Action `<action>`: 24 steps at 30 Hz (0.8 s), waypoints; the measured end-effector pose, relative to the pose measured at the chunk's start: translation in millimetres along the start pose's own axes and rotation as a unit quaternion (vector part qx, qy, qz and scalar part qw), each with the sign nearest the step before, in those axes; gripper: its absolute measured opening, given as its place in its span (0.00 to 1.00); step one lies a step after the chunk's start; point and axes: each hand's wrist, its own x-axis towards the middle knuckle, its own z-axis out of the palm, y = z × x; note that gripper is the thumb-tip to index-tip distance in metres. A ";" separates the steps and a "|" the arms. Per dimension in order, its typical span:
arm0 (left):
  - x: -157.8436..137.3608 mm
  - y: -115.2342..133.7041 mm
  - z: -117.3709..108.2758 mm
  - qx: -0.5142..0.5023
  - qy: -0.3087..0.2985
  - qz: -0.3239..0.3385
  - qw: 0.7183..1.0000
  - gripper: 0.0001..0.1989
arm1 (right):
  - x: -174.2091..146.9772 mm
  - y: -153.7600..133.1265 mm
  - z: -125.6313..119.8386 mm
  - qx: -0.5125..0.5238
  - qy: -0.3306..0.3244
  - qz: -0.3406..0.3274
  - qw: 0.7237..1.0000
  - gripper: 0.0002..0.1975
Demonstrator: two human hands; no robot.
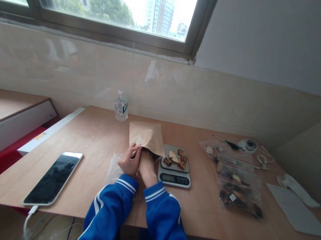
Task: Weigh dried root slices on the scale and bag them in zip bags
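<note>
At a window-side desk (98, 134), the left hand (130, 161) pinches a paper bag (147, 136) mouth; the right hand (146, 165) reaches inside, grip hidden, scale (174, 177) just right.

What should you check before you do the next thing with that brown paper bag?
1. Left hand holds the paper bag at its mouth: ok.
2. Right hand is inside the bag mouth: ok; its fingers are hidden, so its grip cannot be told.
3. Dried pieces sit on the scale plate: ok.
4. Scale reading: cannot tell, too small.
5. Phone lies apart from the hands: ok.
6. Plastic bags of pieces lie flat on the table: ok.
</note>
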 end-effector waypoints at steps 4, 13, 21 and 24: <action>-0.6 -0.8 -0.4 0.003 -0.004 0.000 1.000 0.05 | -20.9 2.1 -2.3 0.025 0.023 0.005 0.999 0.18; 5.1 8.4 -2.8 0.012 0.005 0.000 1.000 0.07 | -57.7 7.8 -22.9 0.105 0.099 -0.061 0.988 0.14; 6.0 11.5 -3.3 0.001 0.009 0.012 1.000 0.06 | -74.7 18.6 -39.5 0.262 0.179 -0.060 0.946 0.14; 6.4 12.6 -4.3 -0.004 0.013 0.013 1.000 0.06 | -85.3 21.4 -50.0 0.326 0.206 -0.033 0.922 0.12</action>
